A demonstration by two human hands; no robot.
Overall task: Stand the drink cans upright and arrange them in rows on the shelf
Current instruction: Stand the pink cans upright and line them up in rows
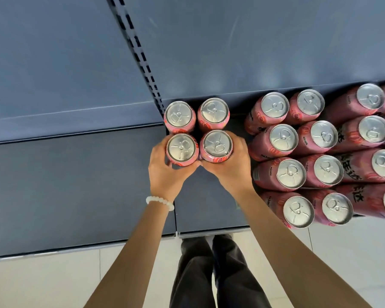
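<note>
Pink aluminium cans, silver lids up, seen from above on a dark grey-blue shelf (80,185). Centre of frame: a two-by-two block. The two rear cans (180,116) stand free against the shelf's back edge, beside the slotted upright (140,56). The two front ones are in hand: the left hand (165,167) wraps its fingers round the front-left can (181,148), the right hand (229,165) grips the front-right can (217,146); the hands are close together, thumbs nearly meeting between the cans. Both held cans are upright and sit just in front of the rear pair, seemingly touching each other (whether their bases are on the shelf yet cannot be told from this angle). Likely reason for the paired grip: setting both at once keeps the second row square with the first. Right side of frame: a large cluster of cans (320,156), also lids up, packed close, probably the stock to draw from or rows already set. White bead bracelet (160,202) on the left wrist. Lower frame: pale floor (31,285) and dark trousers (209,274).
</note>
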